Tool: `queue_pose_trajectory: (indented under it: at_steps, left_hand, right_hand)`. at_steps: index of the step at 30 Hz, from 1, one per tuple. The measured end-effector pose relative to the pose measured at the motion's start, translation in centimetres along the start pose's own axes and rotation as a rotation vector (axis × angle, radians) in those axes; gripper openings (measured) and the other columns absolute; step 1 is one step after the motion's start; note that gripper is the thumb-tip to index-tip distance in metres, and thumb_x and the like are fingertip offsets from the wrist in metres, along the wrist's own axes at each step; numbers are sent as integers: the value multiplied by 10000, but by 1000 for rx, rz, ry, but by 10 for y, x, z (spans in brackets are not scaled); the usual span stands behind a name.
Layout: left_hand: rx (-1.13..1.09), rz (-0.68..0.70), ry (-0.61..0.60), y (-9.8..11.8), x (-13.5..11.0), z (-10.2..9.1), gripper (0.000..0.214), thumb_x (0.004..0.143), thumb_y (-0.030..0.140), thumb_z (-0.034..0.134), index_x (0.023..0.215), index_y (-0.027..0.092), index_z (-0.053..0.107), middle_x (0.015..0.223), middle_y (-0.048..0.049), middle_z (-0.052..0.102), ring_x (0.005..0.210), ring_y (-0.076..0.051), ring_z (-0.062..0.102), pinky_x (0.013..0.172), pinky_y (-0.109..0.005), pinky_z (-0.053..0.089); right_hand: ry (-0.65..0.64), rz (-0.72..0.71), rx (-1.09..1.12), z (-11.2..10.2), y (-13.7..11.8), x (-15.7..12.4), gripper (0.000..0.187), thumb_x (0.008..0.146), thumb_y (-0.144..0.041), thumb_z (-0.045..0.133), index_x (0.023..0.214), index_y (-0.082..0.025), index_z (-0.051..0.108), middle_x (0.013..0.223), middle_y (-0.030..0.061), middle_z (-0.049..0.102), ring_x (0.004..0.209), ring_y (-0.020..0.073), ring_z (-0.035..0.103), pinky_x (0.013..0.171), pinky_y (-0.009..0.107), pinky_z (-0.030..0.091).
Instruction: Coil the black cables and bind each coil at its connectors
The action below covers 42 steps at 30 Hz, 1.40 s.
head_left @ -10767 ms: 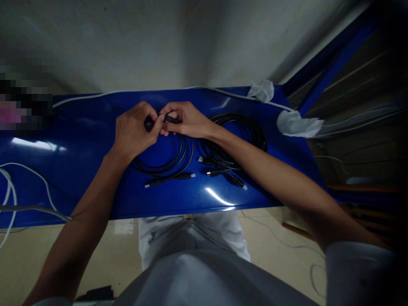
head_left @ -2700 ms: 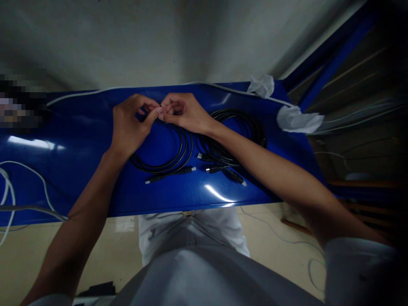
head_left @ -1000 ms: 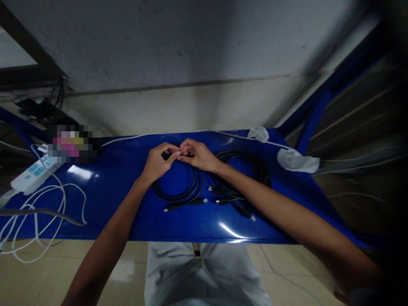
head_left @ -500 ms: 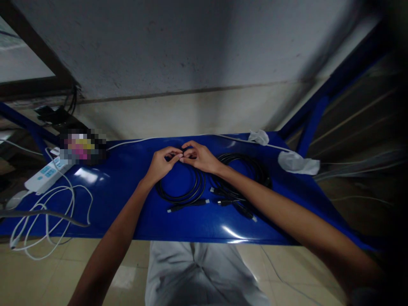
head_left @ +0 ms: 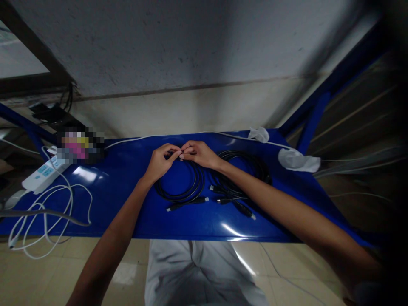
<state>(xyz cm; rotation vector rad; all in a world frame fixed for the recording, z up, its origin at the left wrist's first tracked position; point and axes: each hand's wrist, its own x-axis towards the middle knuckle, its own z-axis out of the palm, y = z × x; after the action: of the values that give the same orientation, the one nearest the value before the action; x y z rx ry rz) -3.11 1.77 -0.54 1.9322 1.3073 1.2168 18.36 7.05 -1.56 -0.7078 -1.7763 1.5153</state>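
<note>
Both hands are up at the far side of the black cable, which lies coiled flat on the blue desk. The left hand and right hand are each pinched shut on the top of the loop, fingertips almost touching each other.

My read on handling: the cable is light and floppy but springy, so the turns will want to pop open if only one strand gets pinched. The jacket looks smooth, so probably a bit slippery. The best grip is likely across all the turns at once, not at the plugs lying at the near side.

Hard to make out: it's dim, and whatever sits right between the fingertips is too small to tell, maybe just cable, maybe a tie. The right forearm covers part of a second cable bundle just beside the first. Off to the left there's a power strip and a loose white cord, both partly cut off. The right edge fades to black.
</note>
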Motion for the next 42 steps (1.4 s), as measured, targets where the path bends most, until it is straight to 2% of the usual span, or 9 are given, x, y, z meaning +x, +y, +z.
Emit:
queue_pose_trajectory:
  at_steps: [8, 14, 20, 26, 32, 35, 37, 39, 42]
  left_hand:
    - [-31, 34, -69, 9, -2, -3, 171, 1007, 363, 707, 1054, 234, 808, 1114, -96, 795, 1037, -236, 755, 880, -356, 597]
    - [12, 46, -91, 8, -3, -5, 170, 944, 330, 798, 1090, 244, 795, 1137, -78, 804, 1079, -243, 752, 872, -359, 576]
    - [67, 92, -35, 3, -1, -2, 162, 926, 380, 857, 1005, 252, 798, 1066, -61, 814, 1014, -233, 758, 828, -355, 567]
    - [95, 148, -11, 6, 0, -3, 121, 945, 367, 847, 980, 254, 822, 1083, -67, 819, 1026, -228, 766, 821, -347, 578]
    - [92, 133, 14, 4, -1, -3, 123, 952, 377, 832, 966, 254, 831, 1112, -73, 829, 1028, -238, 781, 836, -368, 592]
    - [90, 99, 16, 4, -1, -3, 140, 947, 391, 831, 973, 253, 831, 1149, -74, 838, 1061, -255, 790, 879, -389, 598]
    - [92, 70, 3, 6, -2, -5, 151, 942, 401, 833, 982, 255, 830, 1139, -69, 845, 1068, -264, 797, 924, -407, 598]
    - [88, 38, -21, 7, -2, -6, 165, 940, 416, 831, 989, 258, 830, 1113, -66, 850, 1063, -270, 800, 942, -416, 595]
    - [69, 6, -78, 7, -2, -10, 186, 930, 439, 835, 979, 260, 828, 1097, -69, 851, 1056, -272, 800, 931, -409, 596]
  right_hand:
    - [73, 49, 116, -4, 4, 2, 380, 722, -432, 983, 901, -171, 773, 847, 63, 839, 784, 177, 785, 778, 295, 603]
    - [111, 47, 108, -5, 7, 3, 357, 704, -475, 972, 896, -198, 853, 877, 48, 844, 783, 174, 766, 793, 313, 600]
    - [45, 83, 79, -8, 4, 2, 299, 774, -466, 912, 941, -220, 887, 942, 38, 848, 827, 163, 730, 861, 336, 572]
    - [-11, 30, 55, -9, 2, 1, 230, 848, -414, 846, 984, -233, 887, 983, 37, 848, 900, 171, 733, 942, 364, 555]
    - [-100, -153, -245, -15, -4, 4, 204, 963, -384, 729, 1013, -249, 873, 1043, 37, 832, 966, 185, 725, 931, 360, 562]
    - [-131, -228, -470, -24, -20, 5, 208, 991, -339, 711, 1080, -228, 862, 1086, 68, 821, 1016, 205, 729, 946, 367, 577]
    - [-79, -224, -559, -31, -42, 3, 249, 957, -333, 765, 1148, -194, 847, 1149, 103, 806, 981, 206, 741, 903, 355, 600]
    - [-12, -241, -582, -39, -76, -4, 283, 951, -357, 790, 1152, -164, 835, 1173, 117, 800, 975, 198, 744, 895, 342, 609]
    - [30, -302, -494, -49, -139, -24, 287, 1007, -425, 745, 1091, -160, 819, 1078, 60, 818, 999, 167, 737, 949, 334, 592]
